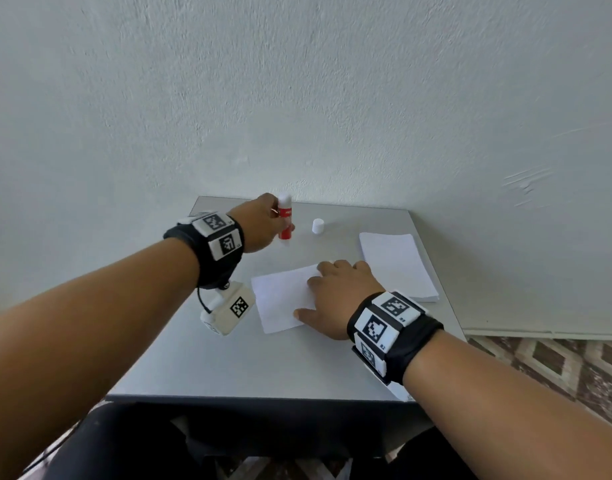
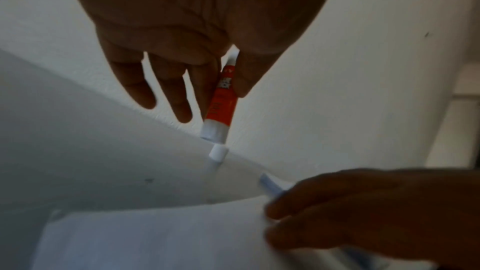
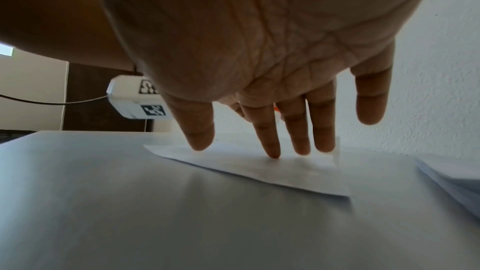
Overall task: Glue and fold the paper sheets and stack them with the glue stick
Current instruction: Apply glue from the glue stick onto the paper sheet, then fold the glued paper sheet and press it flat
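A red and white glue stick (image 1: pixel 285 219) is held upright above the far part of the grey table (image 1: pixel 228 358), pinched between thumb and fingers of my left hand (image 1: pixel 263 223). In the left wrist view the glue stick (image 2: pixel 222 102) points down with its open end toward the table. Its white cap (image 1: pixel 317 226) stands alone on the table; the cap (image 2: pixel 218 152) sits just below the stick. My right hand (image 1: pixel 335 296) lies flat with spread fingers on a single white sheet (image 1: pixel 280 299) at the table's middle. Its fingertips (image 3: pixel 272 151) press the sheet (image 3: pixel 259 167).
A stack of white paper sheets (image 1: pixel 396 265) lies at the table's right side, close to the right edge. The table stands against a white wall (image 1: pixel 332 98). A patterned floor (image 1: pixel 547 362) shows to the right.
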